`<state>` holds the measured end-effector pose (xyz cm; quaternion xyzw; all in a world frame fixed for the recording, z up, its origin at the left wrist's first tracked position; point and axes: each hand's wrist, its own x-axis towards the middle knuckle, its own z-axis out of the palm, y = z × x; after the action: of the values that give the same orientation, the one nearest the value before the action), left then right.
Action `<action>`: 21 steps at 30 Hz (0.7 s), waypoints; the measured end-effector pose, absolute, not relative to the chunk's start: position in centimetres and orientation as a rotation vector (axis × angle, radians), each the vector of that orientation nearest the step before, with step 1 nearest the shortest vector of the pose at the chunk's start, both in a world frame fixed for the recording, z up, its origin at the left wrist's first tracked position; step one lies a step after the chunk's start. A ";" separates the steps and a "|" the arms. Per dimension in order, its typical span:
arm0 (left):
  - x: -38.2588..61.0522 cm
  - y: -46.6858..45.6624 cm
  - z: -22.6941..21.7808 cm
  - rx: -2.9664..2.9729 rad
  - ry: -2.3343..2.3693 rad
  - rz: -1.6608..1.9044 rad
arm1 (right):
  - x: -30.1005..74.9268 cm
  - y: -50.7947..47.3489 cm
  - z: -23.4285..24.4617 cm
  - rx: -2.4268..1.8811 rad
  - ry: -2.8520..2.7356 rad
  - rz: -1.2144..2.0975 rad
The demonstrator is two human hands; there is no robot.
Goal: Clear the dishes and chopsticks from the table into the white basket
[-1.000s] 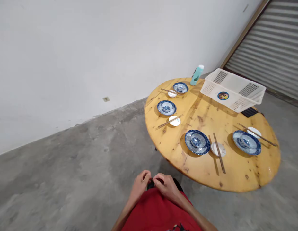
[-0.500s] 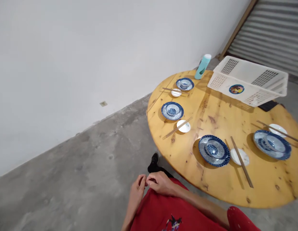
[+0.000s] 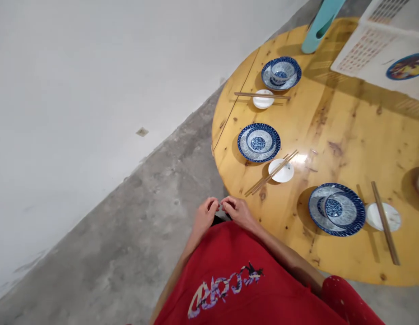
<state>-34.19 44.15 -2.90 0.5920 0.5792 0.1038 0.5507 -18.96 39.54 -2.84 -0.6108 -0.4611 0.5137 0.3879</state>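
My left hand (image 3: 206, 214) and my right hand (image 3: 238, 211) are side by side in front of my waist, fingertips nearly meeting. Both have loosely curled fingers, and I see nothing in them. My right hand is beside the near-left edge of the round wooden table (image 3: 331, 167). Closest on the table are a pair of chopsticks (image 3: 271, 177) laid across a small white dish (image 3: 285, 172), and a blue-and-white plate (image 3: 243, 149) with a matching bowl (image 3: 258, 141) on it.
Other settings of plate (image 3: 356, 205), bowl, white dish (image 3: 263, 102) and chopsticks (image 3: 384, 221) stand around the table. A turquoise bottle (image 3: 319, 31) and a white plastic basket (image 3: 361, 49) are at the back. A white wall (image 3: 94, 67) runs along the left.
My view has tilted down and moved nearer the table. Both hands have moved forward with me and are still close together. The settings appear undisturbed.
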 end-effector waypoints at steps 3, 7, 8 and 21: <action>-33.1 46.1 -2.6 1.448 1.304 0.181 | -18.4 39.5 -3.1 -1.559 -1.090 1.291; -31.7 49.8 -2.6 1.470 1.260 0.174 | -18.2 39.1 -3.7 -1.614 -0.940 1.209; -31.2 51.1 -2.6 1.490 1.245 0.186 | -18.2 39.2 -3.8 -1.628 -0.893 1.180; -18.3 76.3 -0.6 2.427 0.764 0.337 | -20.3 45.7 -3.4 -1.769 -0.221 0.734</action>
<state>-18.31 76.32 -0.60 0.9068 0.2855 0.1260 0.2835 -20.30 45.67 -3.40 -0.7538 -0.0942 0.3127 0.5702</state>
